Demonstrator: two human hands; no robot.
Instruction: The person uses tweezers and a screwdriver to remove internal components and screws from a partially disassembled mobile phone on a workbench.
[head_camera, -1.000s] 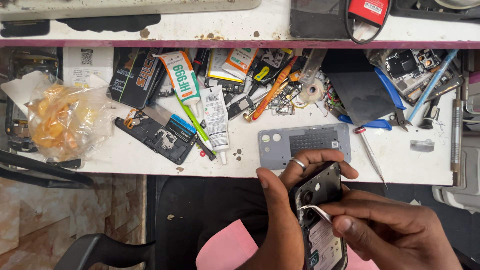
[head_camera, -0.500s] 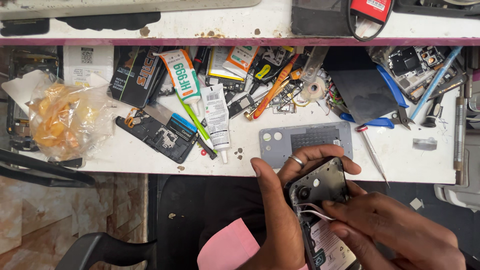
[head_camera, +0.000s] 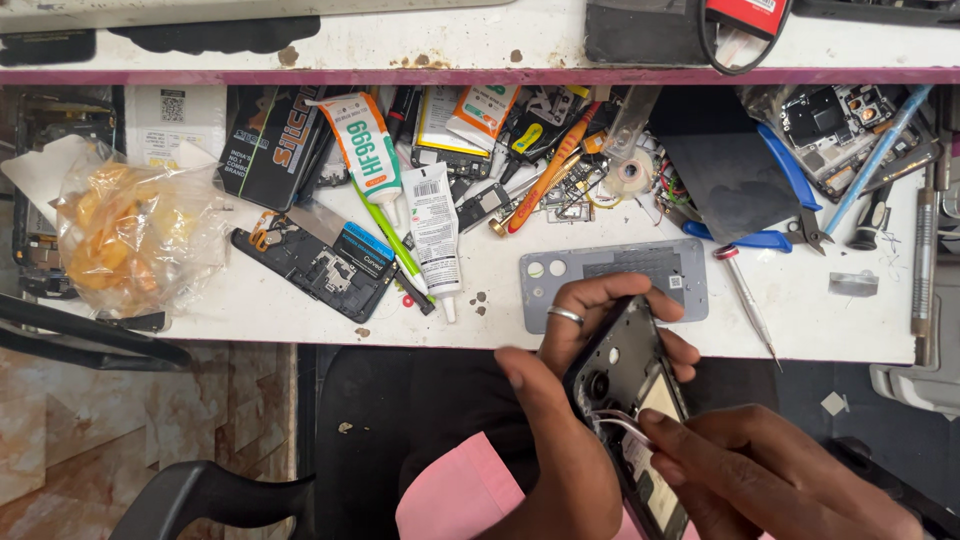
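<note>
Fingers (head_camera: 600, 300) of the left hand (head_camera: 570, 420) wrap the open phone (head_camera: 635, 400); the right hand (head_camera: 770, 480) pinches tweezers (head_camera: 622, 422), tips hidden inside.

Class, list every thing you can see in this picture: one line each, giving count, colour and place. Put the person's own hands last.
Opened phone: one, black, held over the lap below the bench edge.
Tweezers: one pair, silver, tips inside the opened phone.
Phone back cover: one, grey, on the bench just above the hands.
Glue tubes: two, white, centre-left of the bench.
Plastic bag: one, clear with orange contents, far left.
Dismantled phone frame: one, black, right of the bag.
Screwdriver: one, silver with red tip cap, right of the cover.
Cutters: one, blue-handled, upper right.
Bench: one, white, stained.
Ring: one, silver, on a left finger.
Left hand: grips the phone.
Right hand: holds the tweezers.
</note>
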